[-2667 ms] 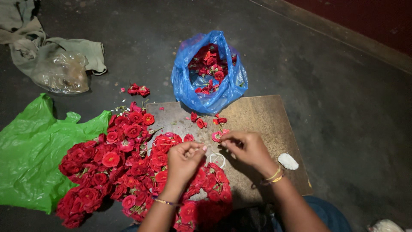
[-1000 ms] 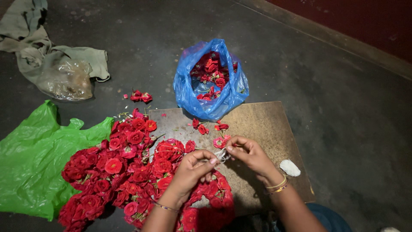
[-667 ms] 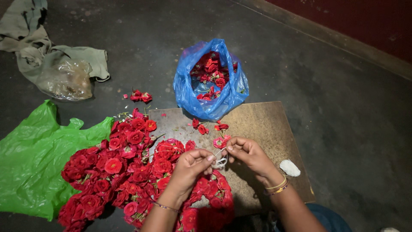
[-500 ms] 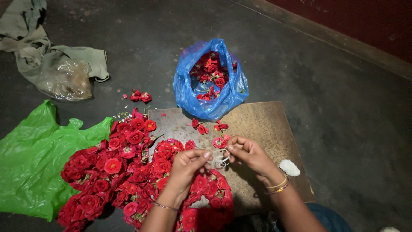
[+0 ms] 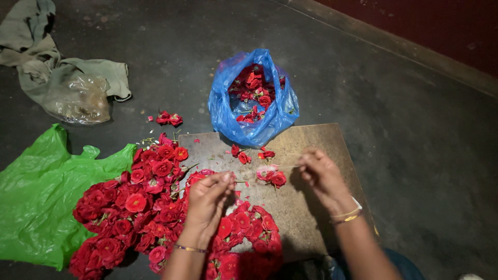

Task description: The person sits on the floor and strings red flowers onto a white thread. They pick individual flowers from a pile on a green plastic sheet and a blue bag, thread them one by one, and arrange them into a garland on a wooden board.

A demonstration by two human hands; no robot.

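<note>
Dark floor, brown board (image 5: 311, 150). Left hand (image 5: 207, 199) pinched, right hand (image 5: 321, 173) pinching likely needle; two red roses (image 5: 272, 175) strung, red rose heap (image 5: 140, 202) at 9 o'clock left.

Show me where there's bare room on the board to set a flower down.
Bare board lies beside the blue bag, behind the right hand, and the near right corner beside that wrist. Crowded: the rose pile covers the left edge around the left hand.

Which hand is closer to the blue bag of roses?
The right hand is nearer: it sits just below and right of the blue bag. The left hand is farther, lower down by the rose pile.
</note>
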